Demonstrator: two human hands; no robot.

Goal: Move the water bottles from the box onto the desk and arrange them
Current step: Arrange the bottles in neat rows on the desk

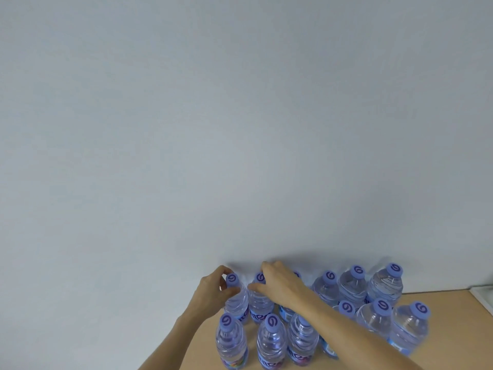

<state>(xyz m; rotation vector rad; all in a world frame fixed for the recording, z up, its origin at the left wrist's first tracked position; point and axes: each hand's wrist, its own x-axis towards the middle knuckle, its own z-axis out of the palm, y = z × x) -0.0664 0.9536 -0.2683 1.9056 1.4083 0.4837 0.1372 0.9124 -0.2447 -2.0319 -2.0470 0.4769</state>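
Several clear water bottles with purple caps stand upright in two rows on the wooden desk (440,296), against a pale wall. My left hand (210,292) grips the neck of the back row's leftmost bottle (234,300). My right hand (280,284) reaches across and holds the neck of the second back-row bottle (260,300) beside it. The two held bottles stand close together. Front-row bottles (270,340) stand just below my forearms. The box is out of view.
A plain pale wall (240,129) fills most of the view right behind the bottles. A white object's edge (484,292) shows at the far right on the desk. More bottles (384,284) stand to the right.
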